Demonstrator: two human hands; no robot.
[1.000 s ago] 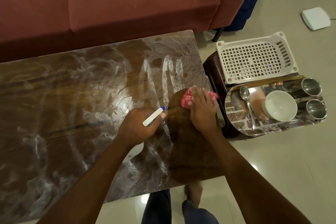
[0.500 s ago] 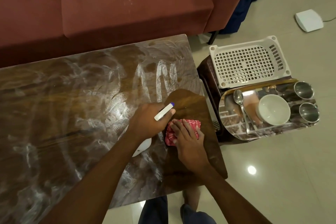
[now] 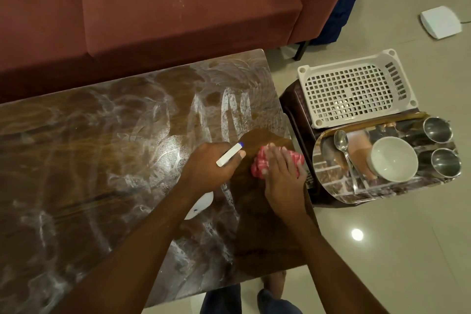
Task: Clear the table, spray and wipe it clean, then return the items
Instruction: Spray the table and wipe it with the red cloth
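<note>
— Where does the job stand?

— The clearing looks done. The table (image 3: 84, 160) carries no dishes; they sit off to the right on a steel tray (image 3: 328, 178) resting on a dark stool (image 3: 293, 104): a white bowl (image 3: 393, 158), a spoon (image 3: 342, 145) and two steel cups (image 3: 442, 145), with a white plastic basket (image 3: 354, 88) just behind them.

— And the spraying?

— Also done, I'd judge. Whitish foam streaks cover nearly the whole tabletop. The left hand (image 3: 209, 166) has its grip closed around a white spray bottle (image 3: 229, 158), nozzle pointing toward the right hand; the bottle's body shows below the wrist.

— So it's the wiping now?

— Yes, and early in it. The right hand (image 3: 283, 173) presses flat on a pink cloth (image 3: 260, 166), fingers spread over it rather than curled, holding it down against the wood near the table's right edge. Only a strip along that right end shows clean, dark wood; everything to the left and the far right corner is streaked.

— What's left, then?

— Most of the wipe, by my reckoning: the middle, the left part and the edge along the sofa (image 3: 178, 7). After that, the bowl, spoon, cups and tray need to go back onto the table.
</note>
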